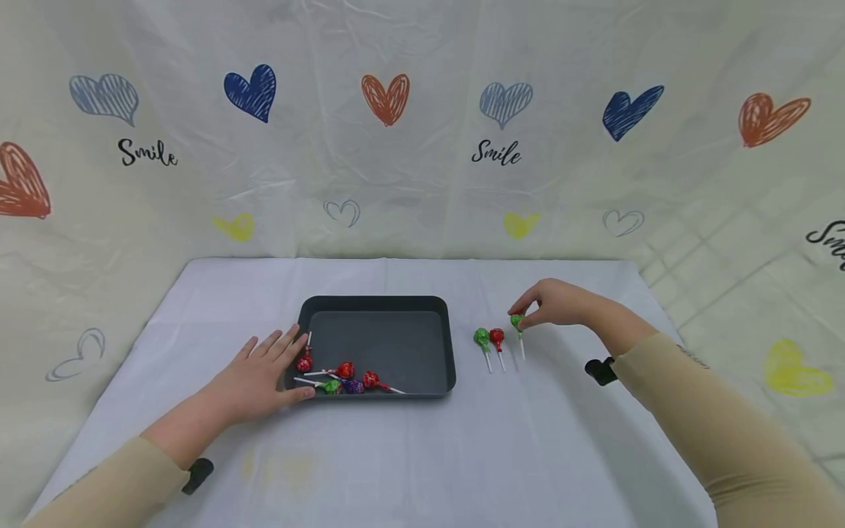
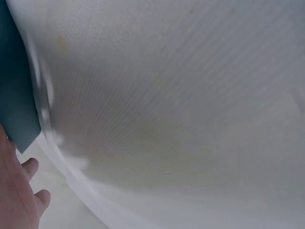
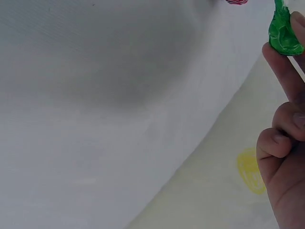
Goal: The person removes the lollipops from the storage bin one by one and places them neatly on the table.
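Between thumb and index finger my right hand (image 1: 557, 302) pinches a green-wrapped lollipop (image 1: 517, 320) by its head, its white stick pointing toward me. The same green lollipop (image 3: 283, 36) shows at the upper right of the right wrist view. To its left lie a red lollipop (image 1: 497, 336) and another green lollipop (image 1: 482, 337), side by side on the cloth. My left hand (image 1: 257, 381) rests with spread fingers on the left edge of a dark grey tray (image 1: 389, 337). Inside the tray, several lollipops, including a red one (image 1: 345, 369) and a purple one (image 1: 354, 386), gather at the near left.
A white cloth (image 1: 422, 455) covers the table. Behind it hangs a pale backdrop (image 1: 422, 169) printed with hearts and "Smile". In the left wrist view, the tray's side (image 2: 16, 81) shows at the left edge.
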The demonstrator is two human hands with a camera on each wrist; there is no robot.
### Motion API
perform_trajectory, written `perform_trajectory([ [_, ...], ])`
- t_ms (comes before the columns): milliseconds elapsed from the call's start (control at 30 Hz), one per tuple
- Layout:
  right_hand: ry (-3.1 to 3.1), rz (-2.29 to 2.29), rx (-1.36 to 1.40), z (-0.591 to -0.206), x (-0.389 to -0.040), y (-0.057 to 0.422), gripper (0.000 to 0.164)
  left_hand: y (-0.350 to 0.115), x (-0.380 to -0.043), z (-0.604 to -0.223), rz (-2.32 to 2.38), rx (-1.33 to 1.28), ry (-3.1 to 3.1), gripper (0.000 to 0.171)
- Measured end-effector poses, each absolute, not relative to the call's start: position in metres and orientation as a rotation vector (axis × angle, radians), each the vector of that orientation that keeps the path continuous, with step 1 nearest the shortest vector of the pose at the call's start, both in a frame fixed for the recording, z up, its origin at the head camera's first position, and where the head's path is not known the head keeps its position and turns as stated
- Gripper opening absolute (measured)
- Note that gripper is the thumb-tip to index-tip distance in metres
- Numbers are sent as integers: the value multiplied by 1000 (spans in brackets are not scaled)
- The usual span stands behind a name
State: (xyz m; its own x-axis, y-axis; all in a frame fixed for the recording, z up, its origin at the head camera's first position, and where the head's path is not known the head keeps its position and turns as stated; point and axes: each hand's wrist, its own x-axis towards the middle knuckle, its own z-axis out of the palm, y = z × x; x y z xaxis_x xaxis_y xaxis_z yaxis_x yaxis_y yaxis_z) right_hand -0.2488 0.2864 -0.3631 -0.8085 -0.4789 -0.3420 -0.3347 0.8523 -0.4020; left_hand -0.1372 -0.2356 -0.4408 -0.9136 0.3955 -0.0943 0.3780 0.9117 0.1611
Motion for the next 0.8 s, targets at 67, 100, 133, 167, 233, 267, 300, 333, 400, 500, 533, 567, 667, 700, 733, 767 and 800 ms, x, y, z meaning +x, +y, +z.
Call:
perform_trajectory([
  [67, 2580, -453, -591, -367, -250, 288, 32, -235, -138, -441, 199, 590, 2940, 106],
  [100, 2574, -456, -583, -369, -251, 289, 32, -236, -138, -442, 181, 584, 2937, 106],
  [133, 2568, -455, -577, -371, -252, 290, 32, -236, -139, -443, 161, 577, 2934, 106],
  [167, 2561, -453, -568, -374, -253, 290, 32, -237, -139, -444, 163, 577, 2933, 107],
  [233, 2546, -448, -545, -379, -255, 290, 31, -236, -139, -444, 189, 584, 2937, 106],
  [267, 2543, -441, -535, -382, -255, 290, 30, -236, -138, -443, 198, 586, 2937, 106],
  [300, 2540, -435, -524, -384, -256, 290, 29, -236, -138, -443, 210, 590, 2942, 106],
  [333, 2539, -428, -516, -387, -256, 290, 29, -236, -138, -443, 215, 592, 2943, 106],
  [400, 2539, -418, -501, -392, -257, 290, 28, -235, -137, -441, 233, 596, 2943, 105],
  [500, 2539, -416, -502, -398, -258, 289, 28, -236, -138, -443, 222, 596, 2937, 105],
  [533, 2538, -414, -504, -400, -258, 288, 27, -237, -138, -444, 212, 597, 2935, 105],
  [567, 2538, -413, -500, -402, -259, 288, 27, -236, -138, -444, 223, 600, 2935, 105],
  [667, 2541, -401, -496, -406, -260, 287, 25, -236, -139, -443, 204, 596, 2935, 105],
  [700, 2542, -396, -492, -407, -260, 287, 24, -236, -139, -443, 203, 594, 2937, 106],
  [733, 2545, -390, -490, -407, -261, 286, 24, -236, -139, -443, 213, 595, 2938, 105],
  [767, 2547, -387, -489, -408, -261, 286, 24, -235, -138, -442, 220, 591, 2939, 105],
  [800, 2549, -385, -491, -408, -261, 285, 24, -235, -138, -442, 218, 588, 2939, 105],
])
